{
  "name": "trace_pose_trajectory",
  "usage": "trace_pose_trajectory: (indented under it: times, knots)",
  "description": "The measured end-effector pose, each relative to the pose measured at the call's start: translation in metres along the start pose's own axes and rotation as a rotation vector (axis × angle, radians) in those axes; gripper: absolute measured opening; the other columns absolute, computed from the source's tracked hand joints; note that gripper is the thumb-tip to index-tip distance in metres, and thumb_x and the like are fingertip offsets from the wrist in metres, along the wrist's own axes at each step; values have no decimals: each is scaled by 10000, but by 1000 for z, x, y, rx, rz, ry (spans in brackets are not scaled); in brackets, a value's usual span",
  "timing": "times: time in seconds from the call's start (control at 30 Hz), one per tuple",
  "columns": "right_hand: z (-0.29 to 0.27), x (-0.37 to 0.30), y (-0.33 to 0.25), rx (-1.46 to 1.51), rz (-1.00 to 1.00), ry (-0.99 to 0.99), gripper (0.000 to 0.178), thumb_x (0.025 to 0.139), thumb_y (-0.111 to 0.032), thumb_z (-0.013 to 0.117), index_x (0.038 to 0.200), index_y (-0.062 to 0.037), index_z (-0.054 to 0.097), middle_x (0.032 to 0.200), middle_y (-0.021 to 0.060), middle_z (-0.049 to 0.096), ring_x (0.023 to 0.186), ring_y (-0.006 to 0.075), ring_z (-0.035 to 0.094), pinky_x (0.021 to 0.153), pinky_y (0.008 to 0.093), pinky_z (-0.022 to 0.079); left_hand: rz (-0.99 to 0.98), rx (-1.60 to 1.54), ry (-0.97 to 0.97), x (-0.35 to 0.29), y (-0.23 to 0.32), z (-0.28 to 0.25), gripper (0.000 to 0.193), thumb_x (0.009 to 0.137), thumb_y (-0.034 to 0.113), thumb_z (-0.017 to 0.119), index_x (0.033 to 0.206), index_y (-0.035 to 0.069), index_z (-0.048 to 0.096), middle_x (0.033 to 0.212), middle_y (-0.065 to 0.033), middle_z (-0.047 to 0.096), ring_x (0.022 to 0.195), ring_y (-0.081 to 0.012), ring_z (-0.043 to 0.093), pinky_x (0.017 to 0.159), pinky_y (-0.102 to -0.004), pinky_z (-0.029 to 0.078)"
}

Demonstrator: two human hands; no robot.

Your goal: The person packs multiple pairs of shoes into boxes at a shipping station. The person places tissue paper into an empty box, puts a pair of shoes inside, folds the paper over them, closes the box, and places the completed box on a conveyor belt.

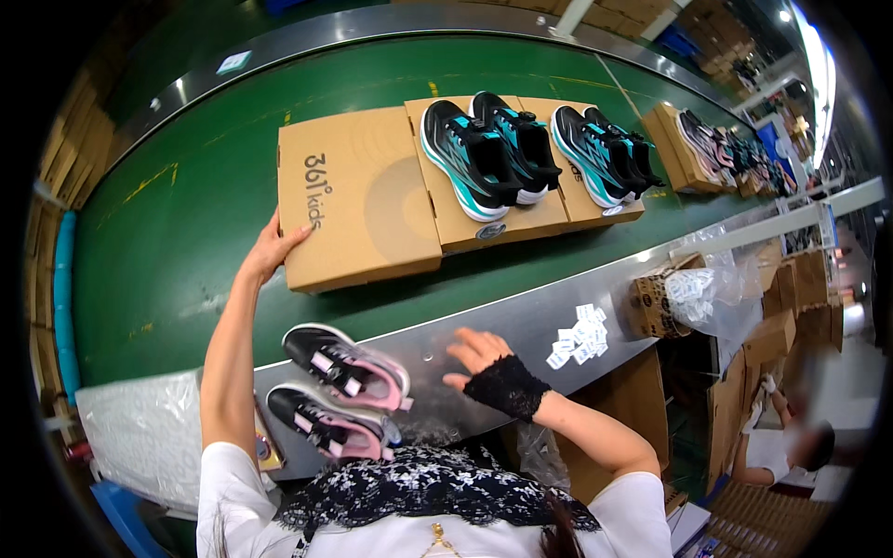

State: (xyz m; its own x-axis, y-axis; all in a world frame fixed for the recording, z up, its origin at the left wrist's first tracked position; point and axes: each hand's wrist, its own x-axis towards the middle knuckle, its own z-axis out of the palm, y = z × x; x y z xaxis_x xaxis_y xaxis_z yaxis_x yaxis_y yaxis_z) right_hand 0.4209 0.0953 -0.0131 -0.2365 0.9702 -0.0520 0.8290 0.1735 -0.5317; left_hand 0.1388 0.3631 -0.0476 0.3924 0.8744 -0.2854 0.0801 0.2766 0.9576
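My left hand [270, 249] grips the left end of a closed brown cardboard shoebox [358, 200], thumb on the lid and fingers along its side. Over the metal ledge, my right hand [482, 358] is open with its fingers apart and holds nothing; a black lace cuff [508, 389] covers its wrist. Close to my body, between my forearms, lies a pair of black and pink sneakers, one shoe [344, 365] beyond the other [326, 423]. Two pairs of black and teal sneakers [470, 163] [595, 153] stand on the boxes to the right of the held one.
The boxes sit on a green conveyor belt [223, 186] bordered by a metal ledge [433, 349]. Small white labels [581, 335] lie in a pile on the ledge, beside a carton [656, 302] of more. Further right are more shoes [702, 149] and a seated person [786, 446].
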Motion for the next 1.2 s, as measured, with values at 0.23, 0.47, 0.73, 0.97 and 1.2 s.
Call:
trace_pose_trajectory:
  times: [0.23, 0.47, 0.73, 0.97, 1.2]
  knots:
    - [0, 60, 71, -531, 96, 351, 564, 696, -78, 560, 1238, -96, 401, 1299, 229, 318, 1204, 383, 304, 840, 637, 263, 145, 60, -70, -1, -9, 192, 770, 727, 217, 692, 1303, 61, 206, 1126, -132, 486, 1059, -204, 456, 901, -317, 375]
    - [-56, 56, 64, -73, 62, 602, 692, 575, -76, 621, 1227, -41, 392, 1283, 234, 346, 1192, 373, 339, 892, 540, 268, -163, -118, 15, -11, -2, 190, 640, 835, 577, 364, 1175, 42, 449, 794, -55, 544, 560, -135, 514, 464, -265, 435]
    - [-113, -7, 139, 1710, 438, 787, 369, 764, -148, 615, 1069, -8, 461, 997, 108, 550, 767, 215, 597, 714, 297, 498, -110, 406, 355, -57, -50, 60, 610, 856, 494, 421, 1010, -77, 570, 960, -180, 608, 868, -234, 561, 806, -327, 412]
    - [-17, -100, 149, -87, 628, 559, 383, 758, -250, 605, 1080, -61, 520, 920, 106, 569, 704, 250, 569, 651, 328, 457, -98, 821, 305, -147, -82, 13, 416, 860, 330, 509, 1074, -24, 552, 1022, -158, 593, 961, -204, 545, 835, -296, 407]
    - [28, -105, 153, -222, 527, 570, 125, 725, -160, 576, 799, -62, 554, 797, 120, 546, 724, 318, 554, 646, 408, 452, 30, 1071, -165, -160, -76, 87, 492, 715, 498, 603, 969, 77, 622, 963, -174, 600, 997, -368, 504, 970, -460, 286]
